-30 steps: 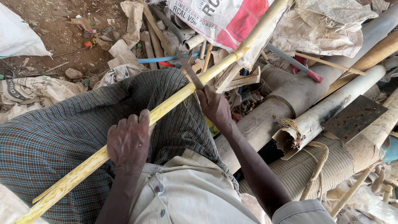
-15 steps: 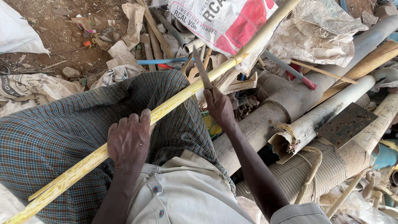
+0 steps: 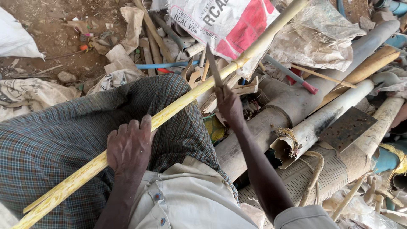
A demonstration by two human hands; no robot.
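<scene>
Far left: white sack [image 3: 15, 38] on bare dirt ground [image 3: 46, 25], grey printed cloth [image 3: 25, 95] lying below it.

Long yellow bamboo pole [image 3: 169, 112] runs diagonally from near left to far right, resting across the person's lap on blue-green checked cloth [image 3: 55, 140].

Left hand [image 3: 127, 148] lies flat on top of the pole, about a third of the way up from its near end, fingers [image 3: 146, 125] draped over it. Grip is a press-down hold on the pole, not a full wrap.

Cream button shirt [image 3: 186, 203] at near centre.

Right hand [image 3: 229, 104] is right of the pole's middle, closed tight round the handle of a dark narrow blade [image 3: 214, 68]. Blade stands nearly upright, lower part at the pole's edge; cannot tell if it is cutting in.

Behind the blade: thin blue pipe [image 3: 163, 65] on the ground, white-and-red printed sack [image 3: 229, 25] under the pole's far end.

Right: heap of large grey plastic pipes [image 3: 296, 101], a white pipe with a ragged split end [image 3: 313, 127], a rusty flat metal plate [image 3: 347, 127] lying on them, a ribbed grey pipe [image 3: 326, 178] near right.
</scene>
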